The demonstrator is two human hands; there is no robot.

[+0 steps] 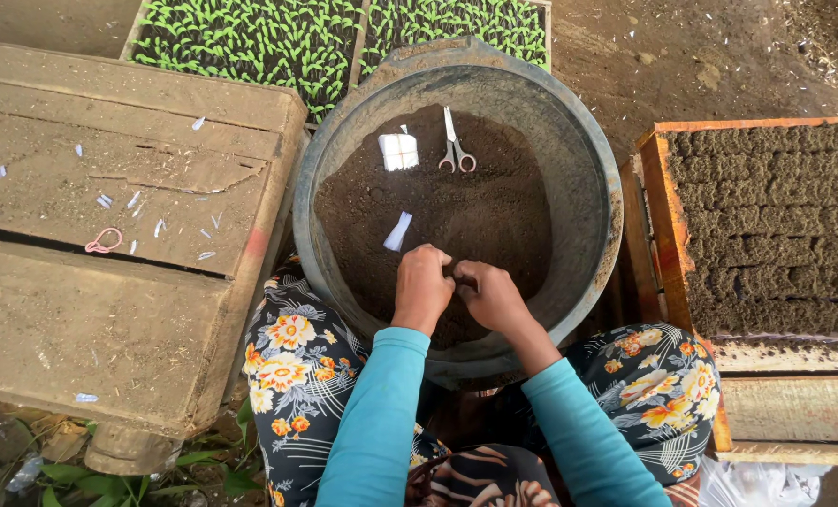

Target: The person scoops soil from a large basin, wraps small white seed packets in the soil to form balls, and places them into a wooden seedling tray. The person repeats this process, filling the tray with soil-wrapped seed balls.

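Hands, two: left hand (423, 286) and right hand (490, 295) meet, fingers clenched over soil (494, 211) at the basin (588, 150) near edge; one scissors (454, 145), two white packets (399, 151) lie farther in.

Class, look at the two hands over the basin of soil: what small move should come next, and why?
Probably scooping soil into whatever the fingers pinch. The left hand and right hand meet just over the dark soil in the basin; what they pinch is hidden.

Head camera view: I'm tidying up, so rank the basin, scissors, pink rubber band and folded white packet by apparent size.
1. Grey basin
2. Scissors
3. Folded white packet and pink rubber band: look alike, not ranked.
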